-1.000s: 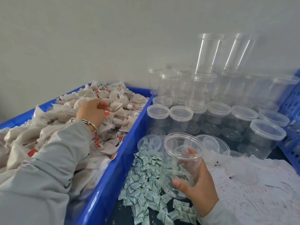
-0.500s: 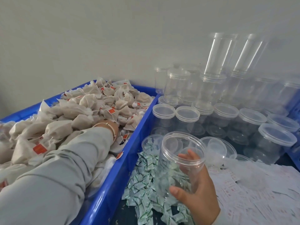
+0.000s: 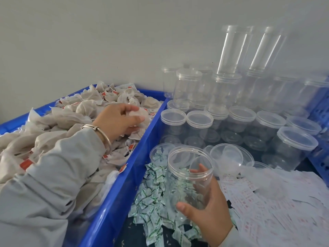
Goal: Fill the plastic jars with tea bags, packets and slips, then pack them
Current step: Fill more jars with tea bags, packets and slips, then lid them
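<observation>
My right hand [image 3: 208,216] grips an open, empty clear plastic jar [image 3: 188,177], held upright above a heap of small green-printed packets [image 3: 151,198]. My left hand [image 3: 117,120] is over the blue crate [image 3: 135,168] of tea bags, its fingers curled round a few white tea bags [image 3: 140,116] lifted near the crate's right wall. More tea bags with red tags [image 3: 85,107] fill that crate. White printed slips [image 3: 277,207] lie spread to the right of the jar.
Several lidded clear jars [image 3: 295,145] stand in rows behind, some stacked tall against the wall [image 3: 231,50]. Loose clear lids [image 3: 226,157] lie just behind the held jar. A second blue crate wall [image 3: 320,107] rises at the far right.
My left hand, buried among the tea bags half a second ago, has come up holding tea bags and shifted right toward the crate wall. The jar in my right hand stayed about where it was.
</observation>
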